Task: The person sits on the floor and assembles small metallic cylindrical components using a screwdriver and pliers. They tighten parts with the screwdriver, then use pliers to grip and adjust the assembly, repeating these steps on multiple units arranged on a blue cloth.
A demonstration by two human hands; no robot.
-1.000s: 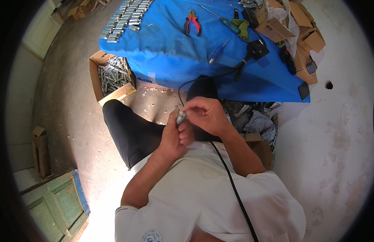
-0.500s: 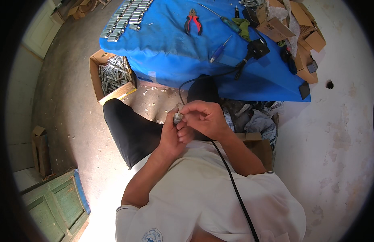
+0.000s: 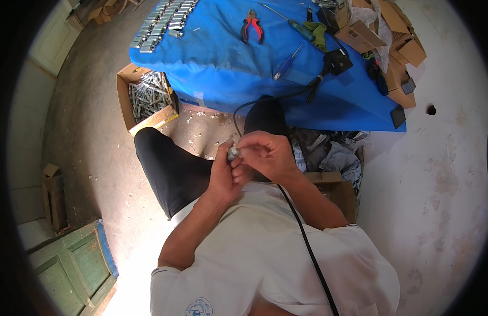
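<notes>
Above my lap, my left hand (image 3: pixel 225 178) is closed round a small silvery-grey part (image 3: pixel 233 153), its thumb along the left side. The part's pale end faces up between my fingers; its lower portion is hidden in my grip, and its exact kind is too small to tell. My right hand (image 3: pixel 274 158) meets it from the right, thumb and forefinger pinched together at the part's edge. Whether those fingertips hold some smaller piece is hidden. A black cable (image 3: pixel 302 224) runs over my shirt and behind my hands toward the table.
A blue-covered table (image 3: pixel 217 79) stands ahead, bearing rows of metal parts (image 3: pixel 162 26), red-handled pliers (image 3: pixel 252 29), a blue screwdriver (image 3: pixel 286 64) and a green-handled screwdriver (image 3: pixel 300 31). Beside it on the floor, a cardboard box (image 3: pixel 125 102) holds many metal pieces. Cartons (image 3: pixel 362 34) crowd the right end.
The small silvery part has turned slightly between my fingers. Both hands stay in nearly the same place.
</notes>
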